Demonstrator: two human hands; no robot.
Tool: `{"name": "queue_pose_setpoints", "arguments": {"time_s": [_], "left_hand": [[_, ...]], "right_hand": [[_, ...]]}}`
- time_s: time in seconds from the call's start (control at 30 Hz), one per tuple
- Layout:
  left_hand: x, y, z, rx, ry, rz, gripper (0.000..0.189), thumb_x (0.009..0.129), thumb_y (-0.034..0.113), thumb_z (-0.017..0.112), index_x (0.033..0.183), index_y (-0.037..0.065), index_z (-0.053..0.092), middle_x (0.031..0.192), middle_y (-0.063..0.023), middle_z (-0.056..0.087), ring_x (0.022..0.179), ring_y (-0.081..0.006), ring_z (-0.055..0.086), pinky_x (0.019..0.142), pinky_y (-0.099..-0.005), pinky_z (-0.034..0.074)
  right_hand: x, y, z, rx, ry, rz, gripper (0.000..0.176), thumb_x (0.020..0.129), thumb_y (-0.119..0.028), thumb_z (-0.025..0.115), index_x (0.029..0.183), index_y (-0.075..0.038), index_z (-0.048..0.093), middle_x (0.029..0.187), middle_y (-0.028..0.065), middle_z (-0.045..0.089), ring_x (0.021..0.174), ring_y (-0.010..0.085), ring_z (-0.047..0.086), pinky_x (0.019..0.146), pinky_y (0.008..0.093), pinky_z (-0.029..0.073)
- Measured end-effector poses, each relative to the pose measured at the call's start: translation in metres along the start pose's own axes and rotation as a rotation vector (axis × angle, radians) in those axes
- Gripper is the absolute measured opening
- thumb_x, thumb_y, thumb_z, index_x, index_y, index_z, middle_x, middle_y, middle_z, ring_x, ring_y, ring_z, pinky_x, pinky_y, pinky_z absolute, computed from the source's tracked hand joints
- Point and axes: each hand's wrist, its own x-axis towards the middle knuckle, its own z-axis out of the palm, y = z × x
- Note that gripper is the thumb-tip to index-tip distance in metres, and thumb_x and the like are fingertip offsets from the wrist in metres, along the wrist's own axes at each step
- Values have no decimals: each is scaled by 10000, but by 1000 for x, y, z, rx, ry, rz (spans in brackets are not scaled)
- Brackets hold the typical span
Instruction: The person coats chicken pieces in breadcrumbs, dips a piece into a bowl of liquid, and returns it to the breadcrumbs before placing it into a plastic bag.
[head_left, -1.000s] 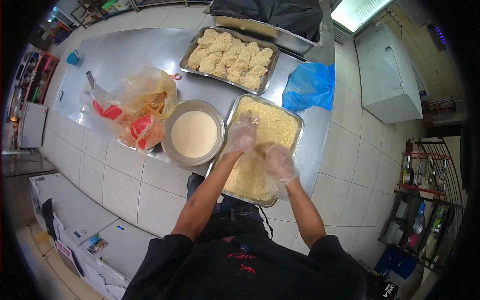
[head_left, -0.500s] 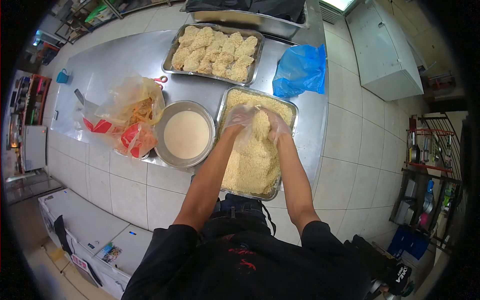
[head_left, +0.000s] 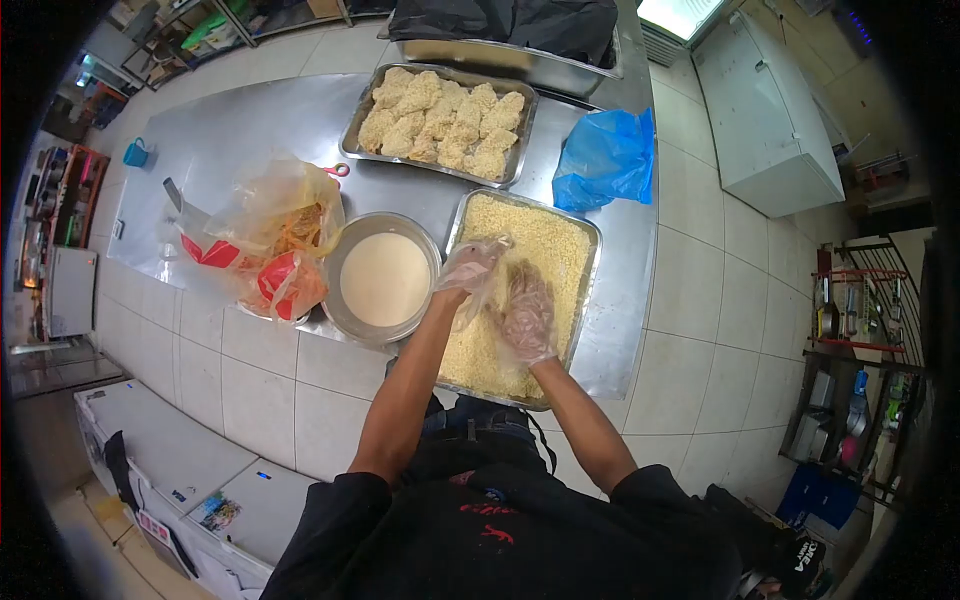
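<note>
L hand [head_left: 468, 268] by crumb tray [head_left: 597, 245] rim, R hand [head_left: 525, 315] flat mid-tray.

Bright, even light from above leaves a pale sheen glaring on the steel table [head_left: 250, 120]. Around the table, floor tiles [head_left: 700, 270] bow fisheye-fashion, the corners go black, and the far shelves [head_left: 60, 200] smear.

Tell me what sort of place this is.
Likely a commercial kitchen or food-prep area: a long steel table, breaded pieces, a bowl of batter, and the gloved left hand and right hand in crumbs.
</note>
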Motion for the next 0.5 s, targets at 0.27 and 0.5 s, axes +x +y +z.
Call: {"name": "queue_pose_setpoints", "arguments": {"time_s": [0.27, 0.5], "left_hand": [[-16, 5, -4, -1, 133, 17, 486, 1012, 434, 408, 1225, 54, 624, 1114, -221, 650, 1008, -319, 616, 876, -380, 468], [-23, -16, 11, 25, 190, -20, 573, 1029, 437, 332, 1424, 38, 443, 1379, -252, 506, 1286, -381, 485, 1092, -410, 359]], "right_hand": [[8, 2, -13, -151, -27, -105, 826, 958, -602, 339, 1539, -33, 192, 1611, 191, 127, 1494, 353, 94, 1146, 641, 70], [18, 9, -27, 52, -61, -324, 667, 998, -473, 332, 1546, -112, 212, 1622, 101, 148, 1499, 291, 102, 1151, 648, 72]]}}
